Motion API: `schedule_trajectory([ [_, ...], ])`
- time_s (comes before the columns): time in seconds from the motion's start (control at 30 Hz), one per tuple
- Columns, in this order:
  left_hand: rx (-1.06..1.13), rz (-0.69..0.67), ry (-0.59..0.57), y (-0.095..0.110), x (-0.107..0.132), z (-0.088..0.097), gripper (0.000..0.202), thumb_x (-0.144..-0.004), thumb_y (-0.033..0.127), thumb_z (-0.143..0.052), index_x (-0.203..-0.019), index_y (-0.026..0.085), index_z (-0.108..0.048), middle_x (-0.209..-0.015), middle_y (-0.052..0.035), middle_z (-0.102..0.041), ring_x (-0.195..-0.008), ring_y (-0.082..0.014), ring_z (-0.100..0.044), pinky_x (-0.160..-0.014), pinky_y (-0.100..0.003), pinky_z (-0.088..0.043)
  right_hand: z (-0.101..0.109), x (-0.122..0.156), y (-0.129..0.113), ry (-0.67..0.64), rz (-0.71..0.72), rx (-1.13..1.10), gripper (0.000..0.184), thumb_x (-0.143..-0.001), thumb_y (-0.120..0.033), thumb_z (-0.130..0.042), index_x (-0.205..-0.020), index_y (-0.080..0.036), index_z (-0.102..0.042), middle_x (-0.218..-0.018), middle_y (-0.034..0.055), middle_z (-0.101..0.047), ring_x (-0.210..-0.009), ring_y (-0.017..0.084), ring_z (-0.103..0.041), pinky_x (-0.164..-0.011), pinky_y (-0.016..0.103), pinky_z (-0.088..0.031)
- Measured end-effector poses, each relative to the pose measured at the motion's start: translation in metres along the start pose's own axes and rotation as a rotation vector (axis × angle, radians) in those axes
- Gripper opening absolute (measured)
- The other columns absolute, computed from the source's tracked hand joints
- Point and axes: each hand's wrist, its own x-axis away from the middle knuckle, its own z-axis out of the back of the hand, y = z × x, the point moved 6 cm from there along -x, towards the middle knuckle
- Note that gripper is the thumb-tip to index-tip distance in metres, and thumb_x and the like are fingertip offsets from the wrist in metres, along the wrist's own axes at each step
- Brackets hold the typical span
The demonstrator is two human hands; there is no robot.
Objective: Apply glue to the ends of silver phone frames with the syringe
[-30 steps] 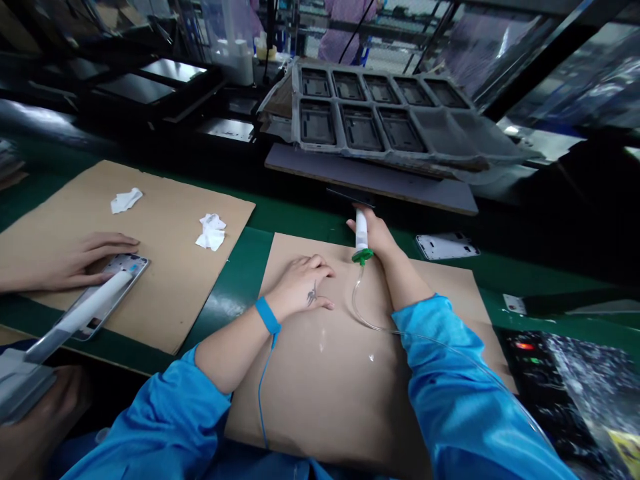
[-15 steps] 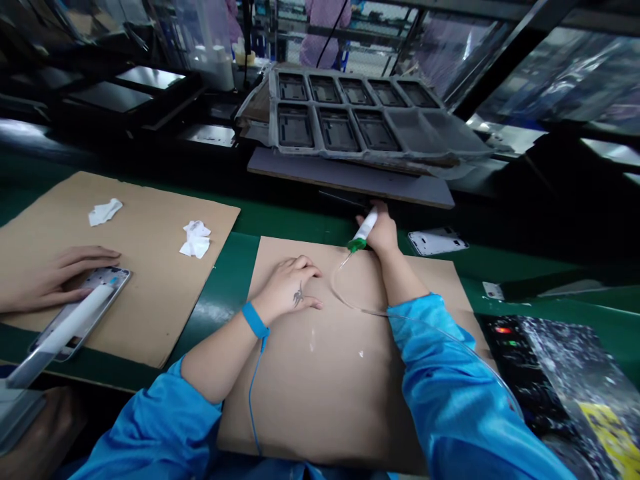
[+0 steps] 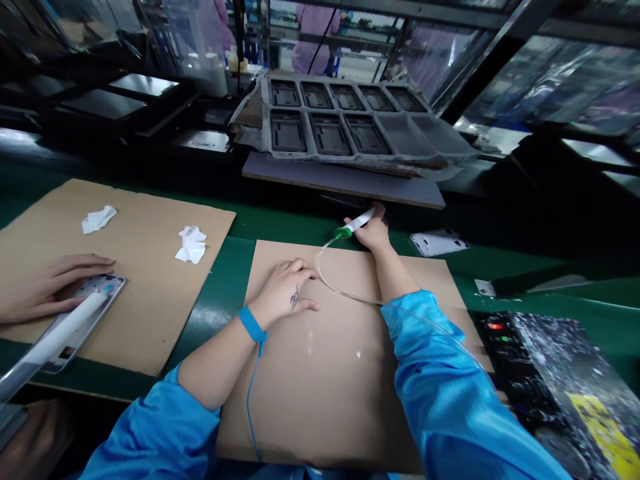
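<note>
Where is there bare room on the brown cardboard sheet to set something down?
The brown cardboard sheet is bare in its near half, below the left hand and clear tube. The green belt strip on its left is free. Crowded: the far edge, where the right hand holds a white green-tipped dispenser.

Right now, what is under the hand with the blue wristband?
The left hand lies flat on a brown cardboard sheet, which lies on the green belt. Whether anything small sits beneath the palm cannot be seen; the hand covers it.

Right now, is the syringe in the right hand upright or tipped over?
Tipped, nearly flat: the right hand holds the syringe, green end pointing left, by the cardboard.
</note>
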Motion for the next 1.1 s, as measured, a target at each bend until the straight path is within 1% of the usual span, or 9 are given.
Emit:
schedule_trajectory([
  [0.13,0.007,0.005,0.000,-0.001,-0.001,0.000,0.068,-0.075,0.065,-0.091,-0.122,0.021,-0.069,-0.125,-0.0106,-0.065,-0.117,-0.0329,-0.065,-0.109,-0.052,-0.049,0.004,0.001,-0.008,0.001,0.029,0.052,0.094,-0.079,-0.057,-0.075,-0.152,-0.015,-0.033,-0.156,0.0252,-0.051,-0.147,0.042,-0.048,-0.128,0.064,-0.025],
  [0.33,0.001,0.017,-0.019,-0.001,-0.002,-0.003,0.066,-0.073,0.061,-0.093,-0.121,0.022,-0.069,-0.125,-0.0092,-0.065,-0.116,-0.0324,-0.066,-0.109,-0.051,-0.049,0.026,0.023,-0.012,0.054,0.038,0.093,0.086,-0.083,-0.059,-0.074,-0.148,-0.012,-0.041,-0.128,0.0257,-0.067,-0.123,0.045,-0.063,-0.107,0.060,-0.049],
  [0.47,-0.003,0.023,-0.025,-0.002,-0.002,-0.002,0.069,-0.074,0.064,-0.091,-0.123,0.020,-0.069,-0.126,-0.0102,-0.065,-0.117,-0.0336,-0.065,-0.109,-0.052,-0.049,0.056,0.043,0.001,0.132,0.059,0.056,0.090,-0.079,-0.058,-0.077,-0.150,-0.017,-0.042,-0.125,0.0218,-0.066,-0.118,0.043,-0.064,-0.099,0.056,-0.053],
  [0.53,-0.004,0.023,-0.027,-0.002,-0.002,-0.001,0.069,-0.076,0.067,-0.089,-0.123,0.020,-0.068,-0.127,-0.0107,-0.065,-0.118,-0.0340,-0.065,-0.108,-0.052,-0.050,0.065,0.047,0.011,0.144,0.008,0.052,0.097,-0.075,-0.059,-0.080,-0.152,-0.016,-0.041,-0.130,0.0227,-0.065,-0.121,0.044,-0.063,-0.100,0.056,-0.053],
  [0.63,0.006,0.021,-0.020,-0.002,-0.002,0.000,0.069,-0.079,0.070,-0.084,-0.123,0.020,-0.068,-0.126,-0.0110,-0.065,-0.118,-0.0342,-0.065,-0.108,-0.052,-0.050,0.062,0.046,0.018,0.101,-0.109,0.076,0.111,-0.070,-0.066,-0.084,-0.155,-0.012,-0.037,-0.135,0.0271,-0.064,-0.125,0.047,-0.063,-0.104,0.058,-0.051],
  [0.73,0.016,0.008,-0.011,-0.002,-0.002,0.002,0.069,-0.079,0.072,-0.083,-0.124,0.021,-0.067,-0.126,-0.0107,-0.065,-0.117,-0.0339,-0.065,-0.107,-0.052,-0.050,0.050,0.040,0.010,0.074,-0.125,0.122,0.117,-0.067,-0.069,-0.085,-0.155,-0.009,-0.037,-0.137,0.0295,-0.063,-0.130,0.048,-0.061,-0.109,0.060,-0.048],
  [0.87,0.019,0.009,0.001,-0.005,-0.002,0.003,0.071,-0.078,0.072,-0.084,-0.124,0.021,-0.067,-0.126,-0.0107,-0.065,-0.116,-0.0338,-0.065,-0.106,-0.052,-0.051,0.046,0.031,0.004,0.084,-0.157,0.163,0.104,-0.073,-0.056,-0.085,-0.154,-0.008,-0.039,-0.131,0.0290,-0.066,-0.128,0.048,-0.063,-0.110,0.061,-0.048],
  [1.0,0.013,0.039,0.000,-0.007,0.000,0.004,0.073,-0.076,0.071,-0.086,-0.125,0.019,-0.068,-0.126,-0.0111,-0.065,-0.117,-0.0337,-0.066,-0.107,-0.051,-0.051,0.057,0.032,0.007,0.087,-0.194,0.117,0.089,-0.080,-0.045,-0.079,-0.153,-0.009,-0.042,-0.124,0.0284,-0.069,-0.117,0.046,-0.070,-0.101,0.058,-0.055],
  [1.1,0.008,0.058,-0.007,-0.008,0.002,0.003,0.074,-0.073,0.069,-0.089,-0.124,0.019,-0.068,-0.126,-0.0113,-0.065,-0.117,-0.0339,-0.066,-0.107,-0.051,-0.051,0.064,0.040,0.005,0.090,-0.187,0.069,0.086,-0.080,-0.044,-0.078,-0.151,-0.009,-0.045,-0.119,0.0272,-0.071,-0.113,0.046,-0.071,-0.098,0.057,-0.057],
])
